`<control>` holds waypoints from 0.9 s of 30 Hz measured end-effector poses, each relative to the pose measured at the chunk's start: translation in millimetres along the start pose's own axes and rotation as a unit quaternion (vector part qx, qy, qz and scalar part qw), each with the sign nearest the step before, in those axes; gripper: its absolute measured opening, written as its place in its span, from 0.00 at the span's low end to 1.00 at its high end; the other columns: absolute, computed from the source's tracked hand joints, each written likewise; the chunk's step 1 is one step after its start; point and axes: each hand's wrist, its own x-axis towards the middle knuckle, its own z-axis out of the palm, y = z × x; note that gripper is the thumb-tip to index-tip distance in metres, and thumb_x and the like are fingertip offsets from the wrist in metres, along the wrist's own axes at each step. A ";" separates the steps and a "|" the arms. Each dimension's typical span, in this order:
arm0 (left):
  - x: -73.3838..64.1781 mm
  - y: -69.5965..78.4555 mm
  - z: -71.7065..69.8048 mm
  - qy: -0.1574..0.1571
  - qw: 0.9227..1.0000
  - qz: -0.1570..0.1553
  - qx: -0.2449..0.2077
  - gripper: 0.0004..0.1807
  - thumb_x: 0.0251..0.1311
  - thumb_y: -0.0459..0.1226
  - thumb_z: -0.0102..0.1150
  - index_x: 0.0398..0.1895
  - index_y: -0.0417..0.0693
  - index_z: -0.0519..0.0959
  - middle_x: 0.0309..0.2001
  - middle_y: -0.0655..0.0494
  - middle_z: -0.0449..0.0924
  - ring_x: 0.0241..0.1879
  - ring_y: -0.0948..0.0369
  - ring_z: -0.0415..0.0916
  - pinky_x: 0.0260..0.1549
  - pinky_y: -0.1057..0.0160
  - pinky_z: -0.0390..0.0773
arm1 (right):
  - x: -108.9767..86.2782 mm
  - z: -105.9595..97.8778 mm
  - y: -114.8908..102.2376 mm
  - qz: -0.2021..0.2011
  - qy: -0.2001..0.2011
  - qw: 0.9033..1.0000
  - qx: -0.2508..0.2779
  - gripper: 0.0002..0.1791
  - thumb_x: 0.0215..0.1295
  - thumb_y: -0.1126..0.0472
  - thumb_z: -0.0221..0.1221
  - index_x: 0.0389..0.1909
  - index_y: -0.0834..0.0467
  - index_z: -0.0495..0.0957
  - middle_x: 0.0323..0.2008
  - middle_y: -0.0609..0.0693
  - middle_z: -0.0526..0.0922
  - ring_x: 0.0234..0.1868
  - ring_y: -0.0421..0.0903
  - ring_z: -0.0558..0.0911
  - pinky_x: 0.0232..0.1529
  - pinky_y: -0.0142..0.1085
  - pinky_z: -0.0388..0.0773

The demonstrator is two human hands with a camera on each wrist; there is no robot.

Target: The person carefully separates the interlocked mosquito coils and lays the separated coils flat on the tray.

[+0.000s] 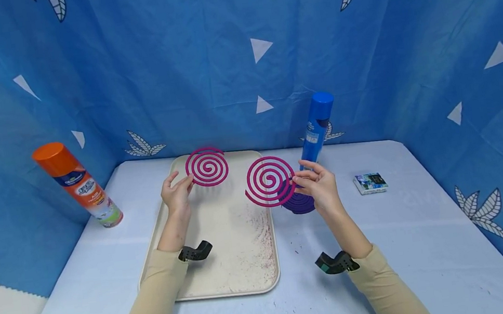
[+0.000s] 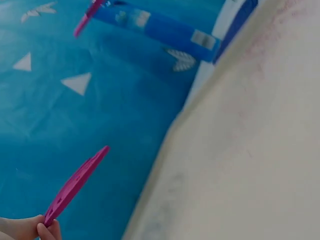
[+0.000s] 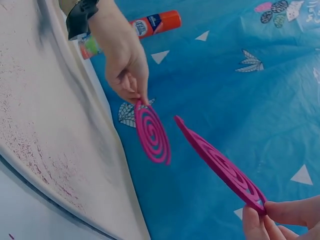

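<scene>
My left hand pinches the left edge of a pink mosquito coil, held up over the far end of a cream tray. Between thumb and fingers, my right hand pinches the right edge of a second pink mosquito coil, raised near the tray's right rim. Both spirals face the head camera and hang apart from each other. In the right wrist view the second coil appears nearly edge-on at the fingertips. Behind my right hand, a dark purple coil lies on the table, partly covered.
An orange-capped spray can stands at the left. A blue spray can stands at the back, behind my right hand. To the right lies a small patterned box. Reddish crumbs dot the tray's right side. A blue curtain encloses the table.
</scene>
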 end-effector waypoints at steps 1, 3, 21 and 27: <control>4.1 -3.2 -3.1 0.004 1.000 0.005 0.002 0.30 0.56 0.28 0.63 0.63 0.42 0.66 0.23 0.63 0.80 0.25 0.71 0.78 0.33 0.78 0.81 | 0.3 0.6 0.7 0.002 -0.001 1.000 0.002 0.26 0.63 0.72 0.57 0.63 0.60 0.68 0.25 0.36 0.84 0.29 0.34 0.85 0.32 0.28 0.84; 11.3 -10.4 -9.3 0.011 1.000 0.023 0.008 0.30 0.56 0.28 0.63 0.63 0.40 0.66 0.22 0.63 0.80 0.24 0.71 0.77 0.32 0.78 0.80 | 1.0 2.3 2.8 0.004 0.000 1.000 0.004 0.26 0.63 0.71 0.57 0.63 0.60 0.68 0.24 0.36 0.84 0.29 0.34 0.85 0.32 0.28 0.84; 35.7 -42.0 -32.0 0.024 0.968 0.166 0.189 0.23 0.55 0.26 0.61 0.57 0.36 0.73 0.47 0.33 0.81 0.33 0.68 0.81 0.28 0.84 0.75 | 11.5 8.9 21.6 0.033 0.012 0.999 -0.003 0.25 0.62 0.72 0.58 0.61 0.61 0.69 0.24 0.37 0.84 0.28 0.34 0.84 0.31 0.28 0.84; 34.2 -43.3 -30.2 0.025 0.957 0.210 0.197 0.22 0.56 0.24 0.58 0.56 0.33 0.74 0.52 0.32 0.78 0.53 0.44 0.78 0.51 0.63 0.81 | 23.6 15.1 32.0 0.033 0.024 0.999 -0.010 0.25 0.62 0.72 0.58 0.61 0.62 0.69 0.24 0.38 0.83 0.27 0.34 0.84 0.29 0.27 0.84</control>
